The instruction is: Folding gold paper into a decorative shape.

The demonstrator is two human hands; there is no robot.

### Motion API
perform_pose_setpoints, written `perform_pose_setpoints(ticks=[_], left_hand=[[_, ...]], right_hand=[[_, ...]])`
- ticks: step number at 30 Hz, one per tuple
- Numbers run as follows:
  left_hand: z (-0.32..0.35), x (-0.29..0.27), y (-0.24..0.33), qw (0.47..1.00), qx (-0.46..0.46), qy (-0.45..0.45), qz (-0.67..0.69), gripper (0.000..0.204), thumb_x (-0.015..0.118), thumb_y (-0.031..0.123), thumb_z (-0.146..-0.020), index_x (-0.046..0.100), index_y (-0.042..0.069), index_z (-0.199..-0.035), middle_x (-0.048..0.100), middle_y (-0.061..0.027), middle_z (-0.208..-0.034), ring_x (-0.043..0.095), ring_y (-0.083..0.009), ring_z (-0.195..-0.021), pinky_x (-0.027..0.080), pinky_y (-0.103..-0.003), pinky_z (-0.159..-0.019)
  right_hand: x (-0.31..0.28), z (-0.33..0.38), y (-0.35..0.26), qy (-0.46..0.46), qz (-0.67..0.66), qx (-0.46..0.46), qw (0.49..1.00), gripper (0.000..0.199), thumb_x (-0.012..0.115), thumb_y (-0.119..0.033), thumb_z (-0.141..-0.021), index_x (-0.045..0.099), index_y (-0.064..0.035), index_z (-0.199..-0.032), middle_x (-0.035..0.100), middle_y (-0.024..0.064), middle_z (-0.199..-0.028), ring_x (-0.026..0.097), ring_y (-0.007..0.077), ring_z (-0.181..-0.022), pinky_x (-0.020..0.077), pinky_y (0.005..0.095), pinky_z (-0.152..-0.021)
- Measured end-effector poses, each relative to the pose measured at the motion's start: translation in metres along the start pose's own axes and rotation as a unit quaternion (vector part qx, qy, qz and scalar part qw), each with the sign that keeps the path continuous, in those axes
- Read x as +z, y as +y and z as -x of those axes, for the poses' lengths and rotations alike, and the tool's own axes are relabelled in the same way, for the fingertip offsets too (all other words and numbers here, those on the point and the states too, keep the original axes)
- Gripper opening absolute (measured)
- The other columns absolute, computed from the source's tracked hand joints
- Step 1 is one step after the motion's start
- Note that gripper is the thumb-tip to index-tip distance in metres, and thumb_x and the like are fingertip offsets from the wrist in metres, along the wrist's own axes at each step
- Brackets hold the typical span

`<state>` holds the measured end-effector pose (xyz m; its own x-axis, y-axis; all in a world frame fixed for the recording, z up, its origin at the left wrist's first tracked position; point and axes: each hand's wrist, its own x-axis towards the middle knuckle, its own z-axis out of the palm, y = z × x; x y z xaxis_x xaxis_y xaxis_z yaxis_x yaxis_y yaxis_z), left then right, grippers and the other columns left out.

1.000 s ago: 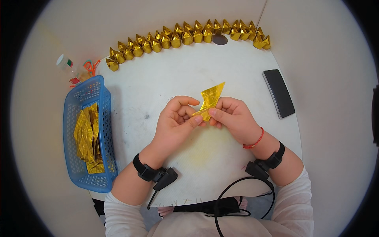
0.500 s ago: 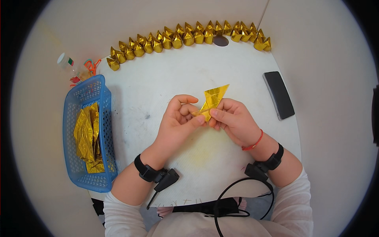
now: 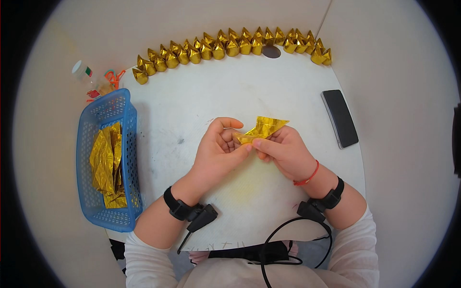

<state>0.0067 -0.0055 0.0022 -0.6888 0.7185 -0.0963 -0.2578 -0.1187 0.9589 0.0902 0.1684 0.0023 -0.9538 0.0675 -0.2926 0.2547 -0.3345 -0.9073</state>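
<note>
A folded piece of gold foil paper is pinched between both hands above the middle of the white table. My left hand grips its left end with thumb and fingers. My right hand holds it from below and to the right, and the pointed right tip sticks out past the fingers. Both wrists wear black bands with cables.
A curved row of several finished gold folded pieces lines the table's far edge. A blue plastic basket at the left holds gold foil sheets. A black phone lies at the right edge. A small bottle sits far left.
The gold piece has tilted from nearly upright to lying more sideways, its tip now pointing right. Both hands stayed in the same place.
</note>
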Motion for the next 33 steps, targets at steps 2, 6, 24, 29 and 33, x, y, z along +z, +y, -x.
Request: perform_pose_setpoints(ticks=[2, 6, 24, 29, 33], left_hand=[[0.000, -0.001, -0.001, 1.000, 0.001, 0.013, 0.009, 0.034, 0.066, -0.001, -0.089, 0.049, 0.002, -0.117, 0.063, -0.0023, -0.092, 0.059, -0.0049, -0.080, 0.047, -0.019, -0.071], [-0.001, -0.003, -0.004, 1.000, -0.008, 0.008, 0.002, 0.012, 0.069, 0.004, -0.089, 0.061, 0.001, -0.098, 0.066, -0.0026, -0.085, 0.062, -0.0058, -0.077, 0.048, -0.019, -0.067], [-0.001, -0.015, -0.006, 0.999, -0.015, 0.005, 0.043, 0.023, 0.059, 0.016, -0.099, 0.068, -0.005, -0.098, 0.069, -0.0077, -0.087, 0.065, -0.0121, -0.076, 0.051, -0.025, -0.072], [-0.001, -0.012, -0.006, 1.000, -0.004, 0.005, 0.025, 0.023, 0.060, 0.017, -0.098, 0.068, -0.004, -0.099, 0.069, -0.0072, -0.087, 0.064, -0.0116, -0.075, 0.051, -0.025, -0.071], [0.000, -0.008, -0.002, 1.000, 0.001, -0.008, 0.012, 0.018, 0.063, 0.013, -0.096, 0.068, -0.004, -0.099, 0.070, -0.0069, -0.087, 0.065, -0.0111, -0.074, 0.052, -0.024, -0.070]], right_hand=[[0.003, 0.001, 0.000, 0.016, 0.015, -0.007, 1.000, 0.019, 0.067, -0.017, -0.090, 0.067, 0.0001, -0.097, 0.062, 0.0007, -0.075, 0.053, 0.0048, -0.063, 0.0401, 0.0192, -0.057], [0.006, 0.004, -0.002, 0.023, -0.003, -0.034, 0.999, 0.017, 0.067, -0.015, -0.090, 0.067, -0.0006, -0.100, 0.063, 0.0003, -0.078, 0.053, 0.0042, -0.066, 0.0410, 0.0190, -0.058], [0.006, 0.005, -0.002, 0.008, -0.018, -0.017, 1.000, 0.017, 0.071, -0.012, -0.086, 0.065, -0.0028, -0.099, 0.064, 0.0011, -0.084, 0.056, 0.0075, -0.069, 0.0443, 0.0223, -0.062], [0.003, 0.003, 0.000, 0.009, -0.030, -0.021, 0.999, 0.018, 0.070, -0.015, -0.087, 0.066, -0.0031, -0.100, 0.065, 0.0006, -0.083, 0.056, 0.0069, -0.068, 0.0432, 0.0217, -0.062], [0.004, 0.002, -0.002, 0.014, -0.038, -0.015, 0.999, 0.019, 0.070, -0.015, -0.088, 0.065, -0.0032, -0.101, 0.065, 0.0002, -0.083, 0.055, 0.0064, -0.070, 0.0431, 0.0220, -0.063]])
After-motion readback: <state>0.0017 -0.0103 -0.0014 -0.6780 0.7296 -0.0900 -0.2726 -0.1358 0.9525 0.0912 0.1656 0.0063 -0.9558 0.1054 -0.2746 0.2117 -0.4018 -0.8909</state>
